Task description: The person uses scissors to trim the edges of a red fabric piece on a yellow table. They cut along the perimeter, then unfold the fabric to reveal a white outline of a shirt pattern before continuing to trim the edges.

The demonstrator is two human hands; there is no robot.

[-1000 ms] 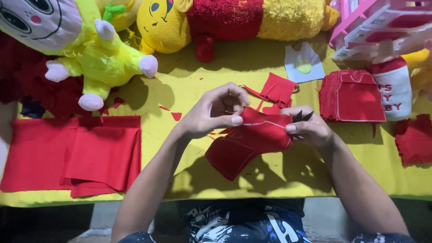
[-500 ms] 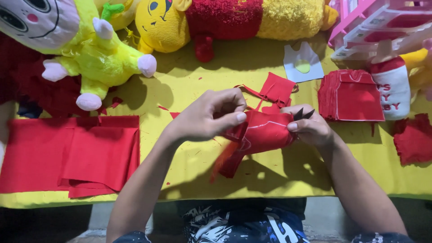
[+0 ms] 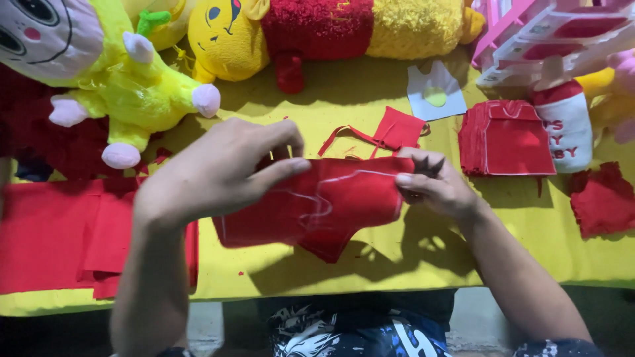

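Observation:
I hold a piece of red fabric (image 3: 317,205) with a white chalk outline stretched flat between both hands, a little above the yellow table (image 3: 370,271). My left hand (image 3: 218,172) pinches its upper left part with thumb and fingers. My right hand (image 3: 433,182) grips its right end; small dark scissor tips show between those fingers. The lower flap of the fabric hangs toward me.
A stack of cut red pieces (image 3: 506,139) lies at the right, loose red scraps (image 3: 605,198) beside it. Folded red cloth (image 3: 59,238) lies at the left. Plush toys (image 3: 132,86) line the far edge. A white paper template (image 3: 433,92) and a red cut piece (image 3: 397,129) lie behind my hands.
The fabric, folded and bunched a second ago, is now spread out wide between my hands. My left hand has moved left and nearer to the camera.

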